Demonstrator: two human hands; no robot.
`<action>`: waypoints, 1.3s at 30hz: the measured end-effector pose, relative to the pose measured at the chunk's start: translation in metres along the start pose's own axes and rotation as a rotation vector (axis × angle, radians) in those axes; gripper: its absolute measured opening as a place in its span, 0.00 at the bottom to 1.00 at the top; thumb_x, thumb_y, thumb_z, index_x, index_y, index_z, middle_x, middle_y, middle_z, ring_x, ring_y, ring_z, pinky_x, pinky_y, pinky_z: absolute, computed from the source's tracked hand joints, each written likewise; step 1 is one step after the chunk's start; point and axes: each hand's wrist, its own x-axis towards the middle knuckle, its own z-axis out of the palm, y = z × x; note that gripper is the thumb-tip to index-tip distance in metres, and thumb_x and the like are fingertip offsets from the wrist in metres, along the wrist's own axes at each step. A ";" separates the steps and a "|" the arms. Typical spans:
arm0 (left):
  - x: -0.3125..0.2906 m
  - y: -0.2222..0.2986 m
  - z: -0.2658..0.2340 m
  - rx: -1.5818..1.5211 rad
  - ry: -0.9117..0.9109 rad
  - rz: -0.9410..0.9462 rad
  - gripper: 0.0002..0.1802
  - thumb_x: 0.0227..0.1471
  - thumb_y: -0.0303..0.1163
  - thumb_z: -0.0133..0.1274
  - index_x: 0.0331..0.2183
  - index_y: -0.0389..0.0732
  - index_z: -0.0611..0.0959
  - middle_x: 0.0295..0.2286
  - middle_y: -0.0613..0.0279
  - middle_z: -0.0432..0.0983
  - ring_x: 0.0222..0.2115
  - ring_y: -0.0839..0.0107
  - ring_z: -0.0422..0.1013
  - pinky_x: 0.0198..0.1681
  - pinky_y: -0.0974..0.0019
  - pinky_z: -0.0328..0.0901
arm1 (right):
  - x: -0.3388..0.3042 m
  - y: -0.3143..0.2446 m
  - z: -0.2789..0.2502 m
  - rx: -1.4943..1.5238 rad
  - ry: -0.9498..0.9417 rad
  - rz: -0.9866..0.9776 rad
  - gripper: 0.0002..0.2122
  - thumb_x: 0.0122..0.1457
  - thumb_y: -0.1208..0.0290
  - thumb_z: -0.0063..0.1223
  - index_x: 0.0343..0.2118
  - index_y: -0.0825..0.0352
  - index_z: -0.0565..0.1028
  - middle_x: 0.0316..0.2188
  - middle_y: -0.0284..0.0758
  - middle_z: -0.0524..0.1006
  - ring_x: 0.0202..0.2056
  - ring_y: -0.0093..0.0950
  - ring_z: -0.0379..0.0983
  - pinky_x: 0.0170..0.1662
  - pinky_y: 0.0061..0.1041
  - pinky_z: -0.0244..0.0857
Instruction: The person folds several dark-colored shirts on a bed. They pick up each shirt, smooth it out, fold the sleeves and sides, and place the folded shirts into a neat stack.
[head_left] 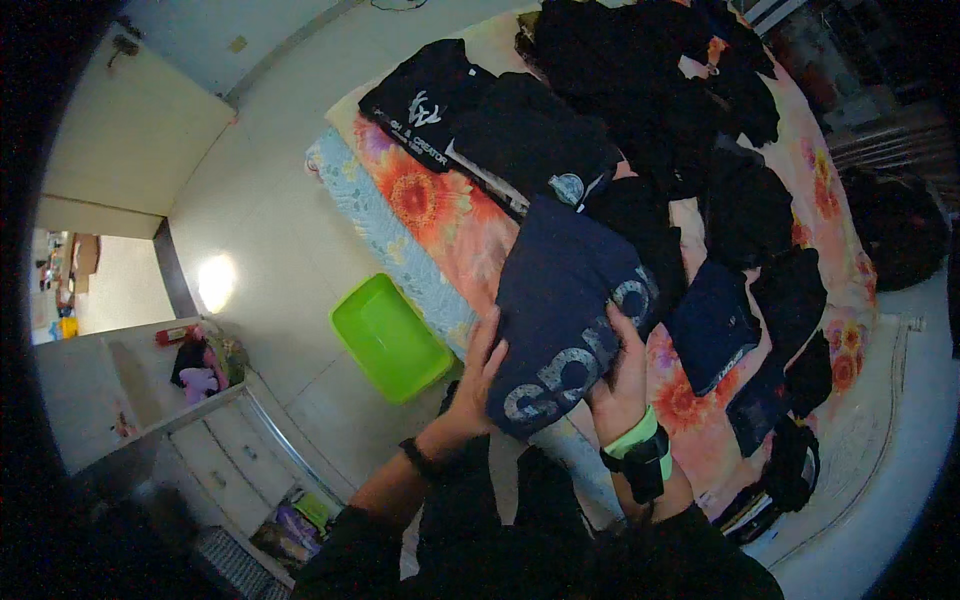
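A folded navy shirt [560,290] with big pale printed letters lies between my hands, at the near edge of the bed. My left hand [475,380] grips its left edge, fingers pointing up along the cloth. On the right side, my right hand [622,385] holds it with the thumb over the print; its other fingers are mostly hidden. The shirt's far corner overlaps a folded black shirt [535,130] with a small round emblem. Beside that one lies another black shirt [425,100] with a white print.
More dark clothes [630,80] cover the far part of the bed, with a folded navy garment [715,325] on the right. The flowered bedsheet [420,195] shows between them. A green plastic basin [390,340] stands on the floor to the left, near a drawer cabinet [230,450].
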 end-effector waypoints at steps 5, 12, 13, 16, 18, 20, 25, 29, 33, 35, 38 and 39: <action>0.047 -0.016 0.063 -0.498 0.029 -0.238 0.49 0.46 0.30 0.63 0.66 0.45 0.58 0.65 0.44 0.52 0.65 0.49 0.52 0.66 0.53 0.50 | 0.022 -0.037 0.017 -0.203 0.165 -0.346 0.14 0.60 0.68 0.57 0.49 0.62 0.74 0.39 0.30 0.78 0.39 0.25 0.76 0.42 0.30 0.72; 0.045 -0.058 0.030 -0.374 -0.043 -0.569 0.33 0.53 0.27 0.58 0.60 0.40 0.67 0.57 0.50 0.67 0.59 0.55 0.64 0.60 0.56 0.60 | 0.106 -0.167 0.089 -1.190 -0.037 -1.124 0.23 0.56 0.68 0.60 0.54 0.72 0.71 0.49 0.39 0.77 0.48 0.33 0.74 0.53 0.28 0.66; 0.035 -0.070 0.022 -0.314 -0.037 -0.576 0.29 0.54 0.27 0.57 0.57 0.38 0.70 0.52 0.52 0.72 0.55 0.57 0.68 0.56 0.58 0.64 | 0.126 -0.169 0.106 -1.322 -0.061 -1.262 0.23 0.56 0.68 0.59 0.54 0.72 0.71 0.49 0.42 0.77 0.48 0.36 0.75 0.53 0.31 0.66; 0.000 -0.107 0.002 -0.316 0.003 -0.718 0.21 0.58 0.27 0.55 0.52 0.36 0.74 0.44 0.55 0.78 0.46 0.64 0.75 0.49 0.64 0.68 | 0.184 -0.131 0.144 -1.843 0.091 -1.405 0.20 0.52 0.70 0.60 0.47 0.70 0.69 0.39 0.54 0.78 0.41 0.55 0.75 0.44 0.50 0.70; -0.011 -0.137 -0.006 -0.376 0.007 -0.814 0.19 0.59 0.27 0.54 0.51 0.34 0.75 0.43 0.56 0.78 0.44 0.67 0.75 0.48 0.67 0.69 | 0.233 -0.075 0.162 -2.036 0.083 -1.206 0.18 0.51 0.68 0.60 0.42 0.68 0.66 0.37 0.51 0.78 0.39 0.54 0.76 0.41 0.50 0.72; -0.013 -0.161 -0.013 -0.461 -0.023 -0.936 0.18 0.61 0.27 0.53 0.51 0.33 0.74 0.43 0.57 0.78 0.44 0.70 0.74 0.48 0.69 0.69 | 0.272 -0.012 0.163 -2.254 0.015 -0.928 0.28 0.51 0.60 0.62 0.52 0.65 0.65 0.47 0.47 0.74 0.45 0.51 0.75 0.43 0.47 0.73; 0.051 -0.223 -0.022 -0.516 0.113 -0.769 0.18 0.62 0.31 0.52 0.52 0.34 0.73 0.43 0.58 0.77 0.45 0.71 0.73 0.51 0.66 0.67 | 0.284 0.036 0.108 -2.095 -0.210 -1.196 0.30 0.52 0.56 0.63 0.56 0.63 0.69 0.52 0.47 0.71 0.52 0.47 0.68 0.54 0.43 0.63; 0.133 -0.254 -0.020 -0.947 0.326 -0.898 0.24 0.62 0.34 0.54 0.56 0.39 0.67 0.43 0.58 0.76 0.45 0.67 0.73 0.51 0.63 0.67 | 0.254 0.007 0.043 -1.723 -0.029 -1.313 0.16 0.54 0.72 0.61 0.45 0.68 0.73 0.43 0.45 0.73 0.47 0.45 0.70 0.51 0.39 0.64; 0.197 -0.269 -0.011 -1.177 0.584 -1.073 0.27 0.60 0.38 0.57 0.56 0.42 0.66 0.43 0.59 0.76 0.43 0.64 0.73 0.50 0.58 0.67 | 0.256 -0.001 -0.009 -1.147 0.279 -0.731 0.17 0.62 0.62 0.57 0.46 0.70 0.70 0.37 0.38 0.73 0.36 0.27 0.69 0.42 0.28 0.66; 0.216 -0.277 -0.008 -1.328 0.644 -1.080 0.29 0.57 0.38 0.61 0.55 0.46 0.67 0.42 0.60 0.75 0.39 0.64 0.73 0.45 0.56 0.66 | 0.272 0.001 -0.020 -0.983 0.278 -0.580 0.17 0.63 0.59 0.56 0.45 0.69 0.71 0.35 0.34 0.72 0.34 0.24 0.68 0.37 0.24 0.65; 0.228 -0.289 -0.004 -1.282 0.590 -1.205 0.38 0.53 0.40 0.64 0.59 0.46 0.63 0.52 0.59 0.68 0.50 0.60 0.67 0.52 0.48 0.62 | 0.304 0.007 -0.015 -0.953 0.238 -0.498 0.20 0.64 0.57 0.56 0.44 0.73 0.70 0.37 0.35 0.73 0.36 0.26 0.70 0.38 0.27 0.69; 0.229 -0.291 0.000 -1.182 0.618 -1.242 0.37 0.52 0.34 0.65 0.58 0.43 0.63 0.51 0.58 0.69 0.49 0.61 0.68 0.52 0.52 0.63 | 0.318 0.009 -0.010 -0.959 0.336 -0.553 0.23 0.63 0.57 0.55 0.48 0.76 0.69 0.41 0.40 0.74 0.40 0.30 0.71 0.42 0.31 0.67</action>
